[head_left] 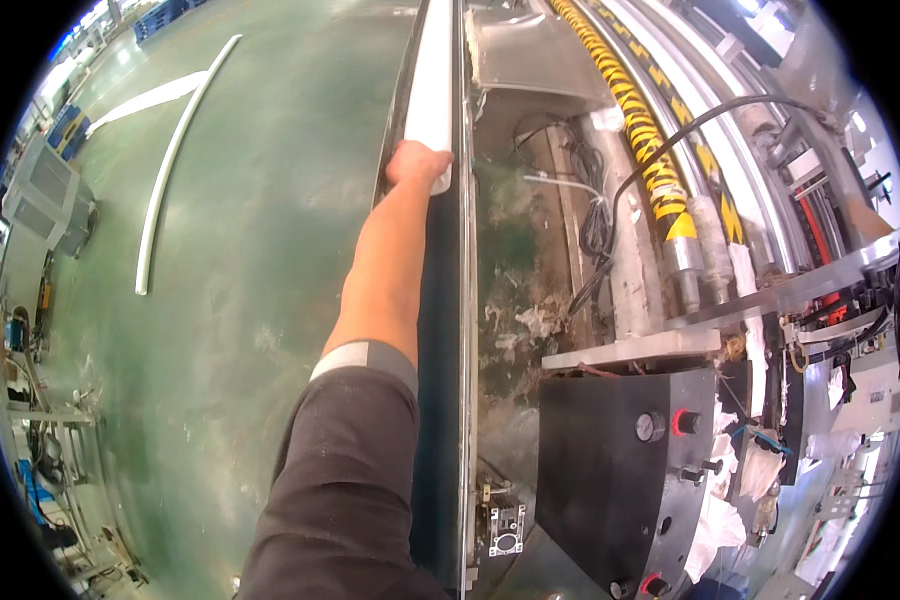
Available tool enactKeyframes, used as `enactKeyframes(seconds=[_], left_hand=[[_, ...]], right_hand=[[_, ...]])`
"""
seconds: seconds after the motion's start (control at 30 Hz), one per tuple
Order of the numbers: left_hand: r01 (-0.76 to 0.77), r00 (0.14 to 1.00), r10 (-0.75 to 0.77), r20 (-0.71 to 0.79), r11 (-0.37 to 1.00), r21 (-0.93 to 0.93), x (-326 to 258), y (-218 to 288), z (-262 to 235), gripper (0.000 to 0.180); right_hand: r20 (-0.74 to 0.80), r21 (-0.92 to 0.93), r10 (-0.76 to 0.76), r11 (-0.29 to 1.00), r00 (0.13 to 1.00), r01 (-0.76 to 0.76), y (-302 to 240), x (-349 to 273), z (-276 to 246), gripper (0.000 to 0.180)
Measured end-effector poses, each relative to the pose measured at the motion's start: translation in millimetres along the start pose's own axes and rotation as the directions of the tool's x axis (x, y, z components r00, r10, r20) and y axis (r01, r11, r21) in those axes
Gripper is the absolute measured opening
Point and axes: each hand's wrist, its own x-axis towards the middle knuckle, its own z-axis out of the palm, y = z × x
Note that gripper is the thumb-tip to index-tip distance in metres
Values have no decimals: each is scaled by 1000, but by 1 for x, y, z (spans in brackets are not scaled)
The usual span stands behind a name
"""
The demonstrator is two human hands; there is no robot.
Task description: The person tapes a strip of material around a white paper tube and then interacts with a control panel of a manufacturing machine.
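My left hand (417, 165) reaches far forward, closed around the near end of a long white roll (431, 80). Its fingers lie partly hidden against the roll's left side. The roll lies lengthwise in a narrow dark trough (438, 330) with a thin metal edge, and its far end runs out of the picture at the top. A dark sleeve with a light grey cuff covers my upper arm. My right hand does not show.
To the right stands a machine with a yellow-and-black striped roller (642, 130), shiny rollers, loose black cables (595, 200) and a dark control box (610, 450) with a gauge and red-ringed knobs. A thin white tube (175, 165) lies on the green floor (240, 330), left.
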Motion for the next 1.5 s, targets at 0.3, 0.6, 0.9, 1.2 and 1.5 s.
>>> enactKeyframes(seconds=[0.3,0.6,0.9,1.2,1.5], left_hand=[[94,994,-87,-67,990,102,-136,-7,-16,77],[181,982,-185,47,981,70,-430,-95,-31,84],[315,921,-305,244,949,0,-732,-265,-39,89],[212,933,-200,299,977,-8,-827,-342,-30,108],[-720,688,724,43,689,-79,-827,-318,-99,20]], right_hand=[[38,-18,-165,986,986,166,6,22,-24,20],[38,-5,-532,847,846,532,51,70,-96,22],[175,-9,-705,697,687,717,19,79,-123,20],[475,146,-784,518,399,843,-19,-6,-77,16],[839,14,-519,324,165,946,-69,-89,-43,15]])
